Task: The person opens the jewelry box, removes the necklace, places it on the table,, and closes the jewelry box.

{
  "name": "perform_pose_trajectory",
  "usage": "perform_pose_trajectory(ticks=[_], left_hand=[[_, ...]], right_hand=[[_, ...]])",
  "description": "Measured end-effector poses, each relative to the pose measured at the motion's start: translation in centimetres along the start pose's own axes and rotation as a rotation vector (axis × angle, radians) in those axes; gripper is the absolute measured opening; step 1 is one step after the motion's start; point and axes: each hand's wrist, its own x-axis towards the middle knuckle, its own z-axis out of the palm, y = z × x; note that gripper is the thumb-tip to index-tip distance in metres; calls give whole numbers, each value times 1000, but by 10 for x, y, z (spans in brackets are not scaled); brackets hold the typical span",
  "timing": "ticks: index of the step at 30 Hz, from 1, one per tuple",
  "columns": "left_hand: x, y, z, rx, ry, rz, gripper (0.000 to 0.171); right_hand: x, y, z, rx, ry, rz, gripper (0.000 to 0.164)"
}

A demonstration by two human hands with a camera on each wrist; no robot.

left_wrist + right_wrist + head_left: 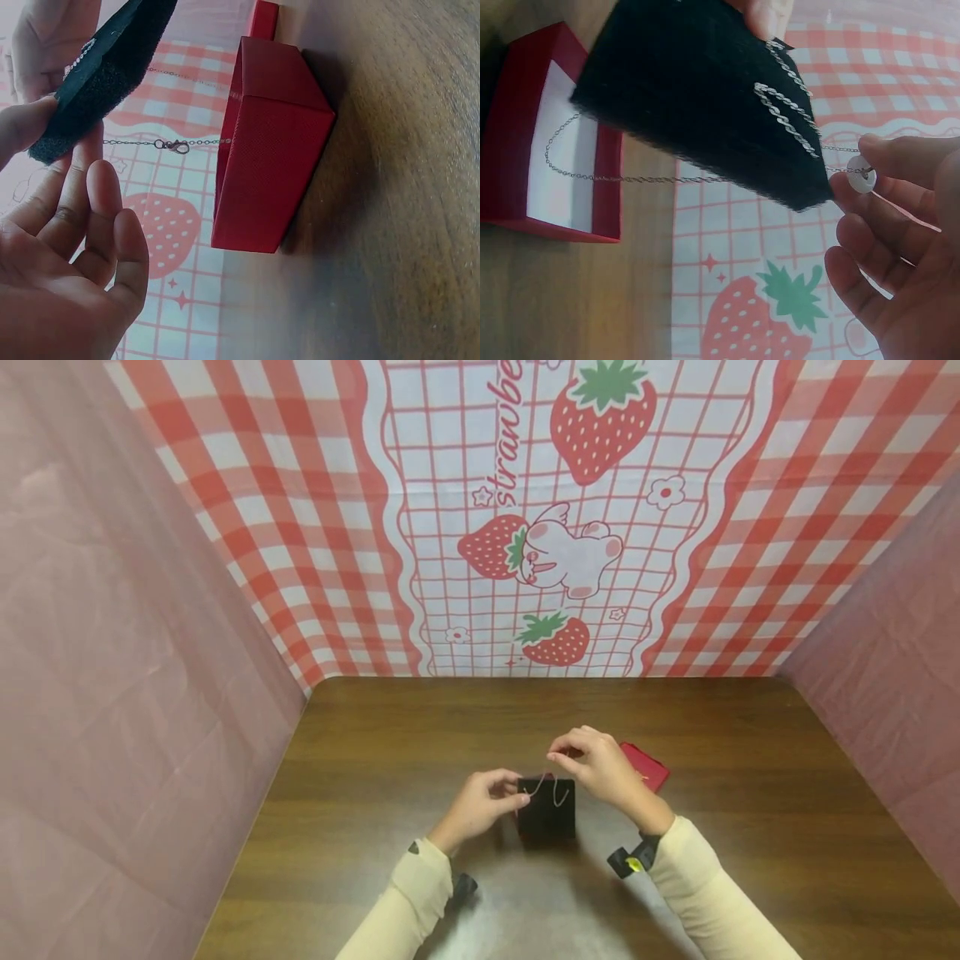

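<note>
My left hand (480, 802) pinches one edge of a black velvet jewelry box insert (546, 810), thumb on one face and fingers behind. The insert is tilted above an open red box (277, 157) with a white inside. A silver necklace (660, 180) threads through the insert; a loop of its chain hangs toward the box, and the clasp (172, 145) shows in the left wrist view. My right hand (600, 768) pinches the necklace's white ring-shaped pendant (861, 175) between thumb and finger, beyond the insert's edge. In the head view the insert hides most of the box.
A red box lid (645, 768) lies on the wooden table (360, 877), behind and right of my right hand. A strawberry-print cloth (480, 568) hangs at the table's back edge, and pink curtains (150, 693) stand on both sides.
</note>
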Motion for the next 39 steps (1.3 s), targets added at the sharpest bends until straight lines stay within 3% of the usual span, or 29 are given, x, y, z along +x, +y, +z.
perform_pose_trajectory(ticks=[7, 12, 27, 35, 39], left_hand=[[-1, 2, 0, 6, 13, 3, 22], [-2, 1, -1, -18, 13, 17, 26], [-2, -11, -1, 105, 36, 5, 28], [-1, -13, 0, 109, 47, -1, 28], [-1, -12, 0, 62, 53, -20, 30]], right_hand=[[-6, 0, 5, 43, -115, 84, 6], [-8, -2, 5, 41, -132, 100, 5], [1, -22, -9, 47, 47, -81, 14], [4, -29, -16, 53, 82, -127, 15], [4, -31, -17, 54, 90, -140, 18]])
